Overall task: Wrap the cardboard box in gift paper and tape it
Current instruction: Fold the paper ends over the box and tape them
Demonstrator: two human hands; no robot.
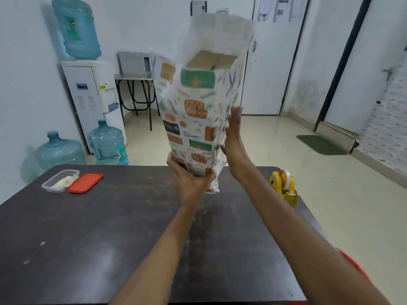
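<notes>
A person holds the paper-sleeved cardboard box (212,62) upright above the dark worktop (110,216); left hand (190,179) fingers clasp its base, right hand (233,137) lies flat, fingers straight, against the blurred, seemingly loose seam; best to press firmly, then fetch the tape dispenser (284,187) nearby.

Paper-wrapped box (198,119) upright between both hands

No text is legible: the labels on the water bottles (76,29) and the papers on the door (279,9) are too blurred.
</notes>
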